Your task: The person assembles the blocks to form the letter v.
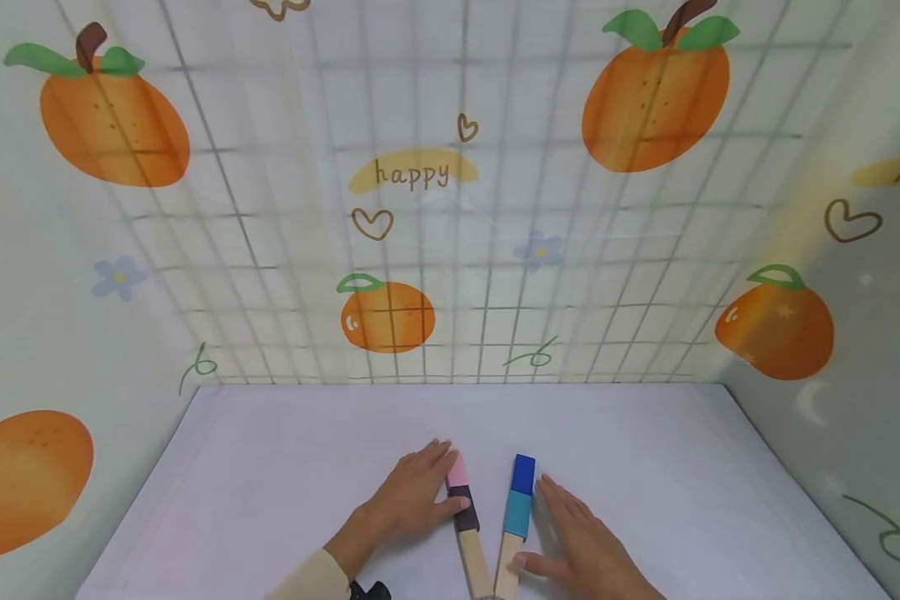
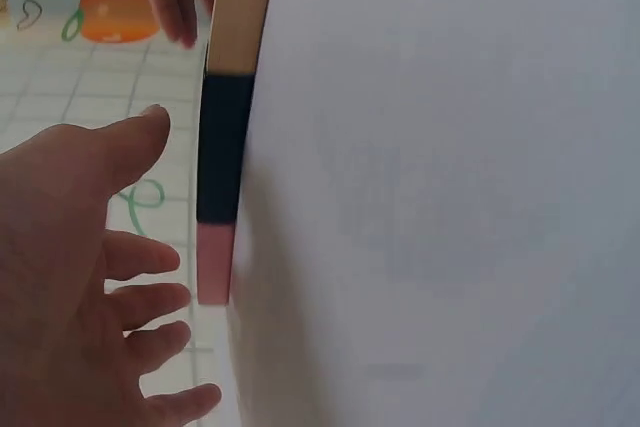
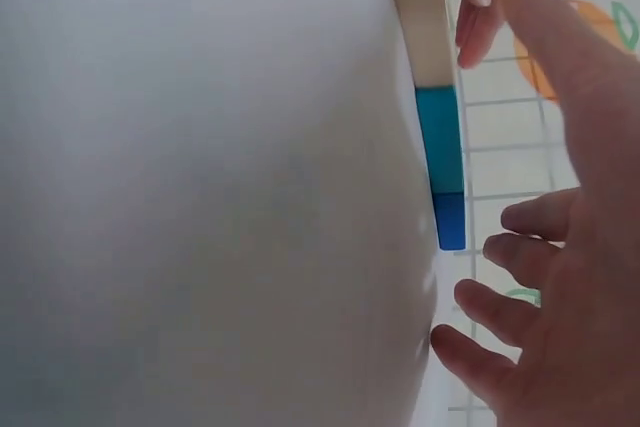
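Two rows of blocks lie on the white tabletop, converging toward the near edge in a narrow V. The left row has a pink block (image 1: 457, 472) farthest away, then a dark purple block (image 1: 467, 520) and a plain wooden block (image 1: 473, 562). On the right are a dark blue block (image 1: 523, 473), a teal block (image 1: 517, 514) and another plain wooden block (image 1: 507, 567). My left hand (image 1: 411, 493) lies along the left row's outer side, fingers extended, thumb over the dark purple block. Beside the right row is my right hand (image 1: 583, 543), fingers extended, its thumb at the wooden block.
The white tabletop (image 1: 292, 450) ends at a rear wall of translucent cloth (image 1: 487, 250) printed with oranges, with a grid behind it. Similar cloth hangs at both sides. A small black object (image 1: 372, 591) shows beside my left wrist.
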Action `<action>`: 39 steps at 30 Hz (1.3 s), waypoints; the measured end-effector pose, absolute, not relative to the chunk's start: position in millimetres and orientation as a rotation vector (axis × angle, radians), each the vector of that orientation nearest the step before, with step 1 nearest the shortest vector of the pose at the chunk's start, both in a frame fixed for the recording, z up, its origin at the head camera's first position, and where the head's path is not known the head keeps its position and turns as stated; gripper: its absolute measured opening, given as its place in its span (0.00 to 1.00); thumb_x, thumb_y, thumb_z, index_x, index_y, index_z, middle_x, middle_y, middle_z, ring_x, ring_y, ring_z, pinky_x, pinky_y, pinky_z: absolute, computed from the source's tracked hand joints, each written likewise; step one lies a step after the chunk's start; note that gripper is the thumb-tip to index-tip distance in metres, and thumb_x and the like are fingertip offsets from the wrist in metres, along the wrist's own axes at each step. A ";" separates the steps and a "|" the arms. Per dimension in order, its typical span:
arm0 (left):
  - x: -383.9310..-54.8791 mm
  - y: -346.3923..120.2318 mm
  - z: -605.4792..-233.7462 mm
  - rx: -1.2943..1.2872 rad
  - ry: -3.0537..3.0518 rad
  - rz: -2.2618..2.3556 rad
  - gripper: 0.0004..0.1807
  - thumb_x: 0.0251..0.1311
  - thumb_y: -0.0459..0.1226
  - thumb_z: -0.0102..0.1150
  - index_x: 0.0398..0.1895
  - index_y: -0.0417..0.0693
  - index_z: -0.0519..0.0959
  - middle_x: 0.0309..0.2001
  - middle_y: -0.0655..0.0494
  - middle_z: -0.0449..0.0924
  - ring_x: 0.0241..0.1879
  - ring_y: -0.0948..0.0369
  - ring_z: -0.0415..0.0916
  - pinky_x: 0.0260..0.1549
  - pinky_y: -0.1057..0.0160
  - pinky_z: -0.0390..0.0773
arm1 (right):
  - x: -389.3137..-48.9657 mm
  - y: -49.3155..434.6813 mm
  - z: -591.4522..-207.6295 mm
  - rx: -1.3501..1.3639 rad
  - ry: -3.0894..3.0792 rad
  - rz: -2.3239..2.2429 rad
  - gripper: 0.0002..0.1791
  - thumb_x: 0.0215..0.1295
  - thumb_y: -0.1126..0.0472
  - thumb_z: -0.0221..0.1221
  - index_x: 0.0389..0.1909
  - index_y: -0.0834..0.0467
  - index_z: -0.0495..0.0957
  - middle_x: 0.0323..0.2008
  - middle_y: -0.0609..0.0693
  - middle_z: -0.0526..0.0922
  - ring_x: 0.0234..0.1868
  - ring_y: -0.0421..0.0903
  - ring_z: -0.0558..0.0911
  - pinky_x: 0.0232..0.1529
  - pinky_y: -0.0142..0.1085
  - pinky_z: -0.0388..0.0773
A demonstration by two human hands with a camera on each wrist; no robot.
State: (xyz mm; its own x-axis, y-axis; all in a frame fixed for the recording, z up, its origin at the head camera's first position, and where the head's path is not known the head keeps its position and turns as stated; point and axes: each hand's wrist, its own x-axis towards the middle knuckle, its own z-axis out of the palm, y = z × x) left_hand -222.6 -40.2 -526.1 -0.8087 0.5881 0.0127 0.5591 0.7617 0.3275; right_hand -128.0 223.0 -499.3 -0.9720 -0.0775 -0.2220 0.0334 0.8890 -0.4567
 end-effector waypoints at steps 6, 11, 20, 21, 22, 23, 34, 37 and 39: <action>-211.3 -34.8 -520.1 0.926 2.834 0.431 0.46 0.68 0.66 0.47 0.80 0.49 0.57 0.80 0.54 0.50 0.79 0.58 0.44 0.72 0.47 0.52 | -137.0 225.8 -502.4 -0.106 2.834 -0.719 0.71 0.41 0.24 0.68 0.81 0.57 0.50 0.78 0.60 0.55 0.75 0.65 0.57 0.63 0.68 0.61; -206.2 -33.4 -520.9 0.931 2.803 0.414 0.49 0.68 0.67 0.47 0.81 0.47 0.53 0.81 0.54 0.46 0.79 0.58 0.41 0.73 0.48 0.49 | -145.4 226.4 -503.5 -0.149 2.835 -0.722 0.72 0.40 0.25 0.70 0.80 0.59 0.50 0.78 0.61 0.54 0.76 0.65 0.56 0.65 0.66 0.59; -202.5 -33.2 -520.9 0.914 2.777 0.386 0.49 0.68 0.67 0.46 0.81 0.47 0.52 0.81 0.55 0.44 0.79 0.60 0.39 0.74 0.51 0.49 | -152.8 225.2 -510.6 -0.236 2.873 -0.696 0.71 0.40 0.25 0.71 0.79 0.61 0.53 0.77 0.61 0.56 0.74 0.68 0.57 0.67 0.66 0.57; -202.0 -33.2 -520.4 0.911 2.775 0.385 0.48 0.68 0.67 0.46 0.81 0.47 0.52 0.81 0.55 0.43 0.79 0.60 0.39 0.74 0.52 0.49 | -153.1 224.8 -511.3 -0.236 2.877 -0.682 0.71 0.40 0.25 0.71 0.79 0.61 0.54 0.77 0.61 0.57 0.74 0.68 0.57 0.67 0.66 0.57; -201.8 -33.2 -520.3 0.910 2.775 0.383 0.48 0.68 0.67 0.46 0.81 0.47 0.52 0.81 0.55 0.43 0.79 0.60 0.39 0.74 0.52 0.49 | -153.2 224.4 -511.6 -0.235 2.882 -0.670 0.70 0.40 0.25 0.70 0.78 0.60 0.55 0.77 0.61 0.57 0.74 0.68 0.58 0.66 0.66 0.58; -201.4 -33.2 -519.7 0.910 2.775 0.380 0.48 0.68 0.66 0.46 0.81 0.47 0.52 0.81 0.54 0.44 0.79 0.60 0.39 0.74 0.52 0.49 | -153.5 224.1 -512.0 -0.237 2.886 -0.659 0.70 0.40 0.25 0.70 0.78 0.60 0.56 0.77 0.60 0.57 0.74 0.68 0.58 0.66 0.66 0.58; -199.5 -32.8 -516.1 0.906 2.785 0.375 0.47 0.68 0.65 0.49 0.80 0.47 0.55 0.81 0.54 0.46 0.79 0.59 0.42 0.73 0.51 0.51 | -152.0 223.9 -511.4 -0.267 2.919 -0.622 0.67 0.41 0.24 0.70 0.77 0.60 0.59 0.76 0.59 0.59 0.73 0.68 0.60 0.66 0.66 0.59; -199.1 -33.1 -515.1 0.910 2.788 0.381 0.47 0.68 0.65 0.49 0.80 0.47 0.55 0.81 0.53 0.47 0.79 0.58 0.43 0.73 0.50 0.52 | -152.3 223.4 -510.5 -0.262 2.920 -0.610 0.68 0.40 0.24 0.69 0.77 0.59 0.59 0.76 0.59 0.59 0.73 0.68 0.60 0.65 0.67 0.60; -198.6 -33.6 -514.4 0.910 2.793 0.395 0.47 0.68 0.65 0.50 0.80 0.47 0.56 0.81 0.52 0.48 0.79 0.58 0.43 0.73 0.48 0.52 | -151.9 223.5 -509.3 -0.268 2.918 -0.613 0.68 0.40 0.24 0.69 0.78 0.59 0.58 0.77 0.59 0.58 0.73 0.69 0.60 0.65 0.67 0.60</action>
